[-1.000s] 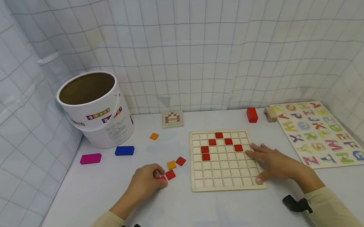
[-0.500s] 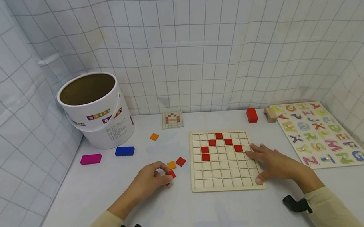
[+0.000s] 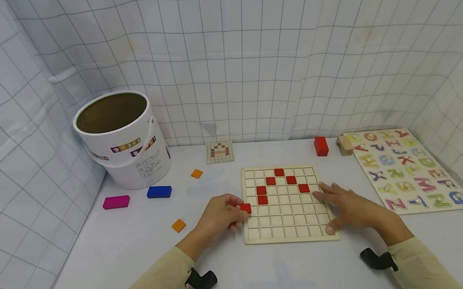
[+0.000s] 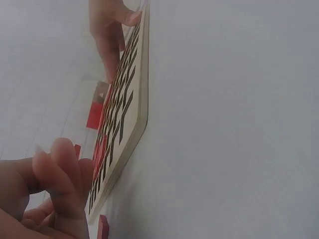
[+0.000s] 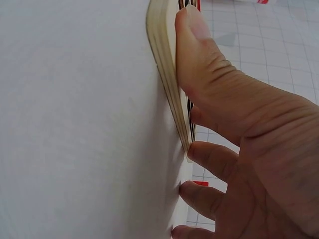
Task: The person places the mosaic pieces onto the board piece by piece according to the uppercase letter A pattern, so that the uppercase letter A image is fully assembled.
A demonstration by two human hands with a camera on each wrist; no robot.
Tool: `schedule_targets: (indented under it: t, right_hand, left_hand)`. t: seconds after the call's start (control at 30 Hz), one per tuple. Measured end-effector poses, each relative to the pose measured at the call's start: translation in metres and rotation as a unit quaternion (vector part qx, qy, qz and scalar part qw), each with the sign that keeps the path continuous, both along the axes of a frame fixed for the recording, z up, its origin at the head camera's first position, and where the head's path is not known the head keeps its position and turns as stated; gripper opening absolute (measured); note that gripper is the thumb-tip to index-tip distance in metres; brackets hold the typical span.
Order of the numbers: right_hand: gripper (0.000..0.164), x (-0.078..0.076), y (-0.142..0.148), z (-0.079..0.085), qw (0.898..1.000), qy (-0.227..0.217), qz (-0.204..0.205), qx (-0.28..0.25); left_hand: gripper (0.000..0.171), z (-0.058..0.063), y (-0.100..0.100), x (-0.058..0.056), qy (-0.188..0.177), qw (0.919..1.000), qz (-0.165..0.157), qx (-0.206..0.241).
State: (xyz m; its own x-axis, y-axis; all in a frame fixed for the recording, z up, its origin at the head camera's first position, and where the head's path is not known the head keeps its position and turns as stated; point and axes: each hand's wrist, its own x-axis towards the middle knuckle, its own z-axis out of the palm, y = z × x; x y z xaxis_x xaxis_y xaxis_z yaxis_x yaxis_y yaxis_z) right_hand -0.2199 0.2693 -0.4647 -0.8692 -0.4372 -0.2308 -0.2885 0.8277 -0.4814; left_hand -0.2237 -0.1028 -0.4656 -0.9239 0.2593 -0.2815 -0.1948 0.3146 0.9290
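Observation:
My left hand [image 3: 221, 214] pinches a red square tile [image 3: 246, 208] over the left rim of a wooden grid board [image 3: 288, 231]. In the left wrist view the curled fingers [image 4: 65, 172] are beside the board, and another red piece [image 4: 103, 226] lies close to its edge. Several red tiles [image 3: 279, 172] sit in cells of the board's upper half. My right hand [image 3: 351, 208] rests along the board's right edge, thumb on the near corner and fingers relaxed. An orange tile [image 3: 178, 225] lies on the table left of my left hand.
A white bucket [image 3: 136, 156] stands back left, with magenta [image 3: 116, 202] and blue [image 3: 159, 192] blocks before it. Behind the board are a small pattern card [image 3: 219, 152], another orange tile [image 3: 197, 173], and a red block [image 3: 321, 146]. A wooden block [image 3: 345, 145] adjoins the alphabet board [image 3: 403, 171].
My left hand has moved right to the board with a red tile. One orange tile now lies farther left; the loose red tiles are no longer seen in the head view. The right hand stays put.

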Motion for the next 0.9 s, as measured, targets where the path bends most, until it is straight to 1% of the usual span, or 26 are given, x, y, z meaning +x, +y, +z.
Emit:
schedule_targets:
  t: [0.07,0.13,0.2,0.23,0.3,0.4,0.47,0.53,0.67,0.73,0.83,0.9]
  right_hand:
    - [0.107,0.0,0.001,0.0,1.0,-0.001,0.0,-0.002]
    - [0.107,0.0,0.0,0.001,1.0,-0.001,0.0,-0.002]
    - [0.107,0.001,0.0,0.001,1.0,-0.001,0.0,-0.003]
    - [0.107,0.001,-0.001,0.001,1.0,-0.001,0.001,-0.003]
    - [0.107,0.001,-0.001,0.002,1.0,0.0,0.0,-0.002]
    - [0.107,0.002,-0.001,0.003,1.0,-0.002,-0.002,-0.001]
    - [0.108,0.002,-0.001,0.004,1.0,-0.002,-0.004,0.0]
    - [0.108,0.002,-0.002,0.005,1.0,-0.005,-0.007,0.0]
    - [0.109,0.001,-0.002,0.005,1.0,-0.008,-0.007,-0.003]
    - [0.108,0.002,-0.002,0.005,1.0,-0.008,-0.007,-0.004]
    - [0.108,0.002,-0.002,0.003,1.0,-0.006,-0.008,-0.005]
    - [0.108,0.002,-0.002,0.002,1.0,-0.009,-0.009,-0.009]
  left_hand:
    - [0.03,0.0,0.011,-0.002,0.002,0.9999,-0.011,0.006]
    - [0.029,0.001,0.021,-0.004,0.01,0.9998,-0.02,-0.001]
    - [0.026,0.001,0.029,-0.005,0.031,0.9987,-0.028,-0.03]
    - [0.025,0.0,0.032,-0.005,0.049,0.9969,-0.033,-0.052]
    - [0.022,-0.002,0.038,-0.006,0.097,0.9889,-0.039,-0.106]
    - [0.019,-0.004,0.044,-0.006,0.16,0.9709,-0.048,-0.172]
    - [0.017,-0.005,0.047,-0.006,0.182,0.963,-0.054,-0.191]
    - [0.017,-0.005,0.049,-0.005,0.188,0.9607,-0.06,-0.195]
    - [0.018,-0.005,0.05,-0.005,0.188,0.961,-0.059,-0.194]
    - [0.02,-0.006,0.048,-0.005,0.184,0.9633,-0.053,-0.188]
    - [0.022,-0.006,0.04,-0.004,0.174,0.9676,-0.032,-0.18]
    - [0.023,-0.005,0.029,-0.003,0.154,0.9742,-0.011,-0.165]
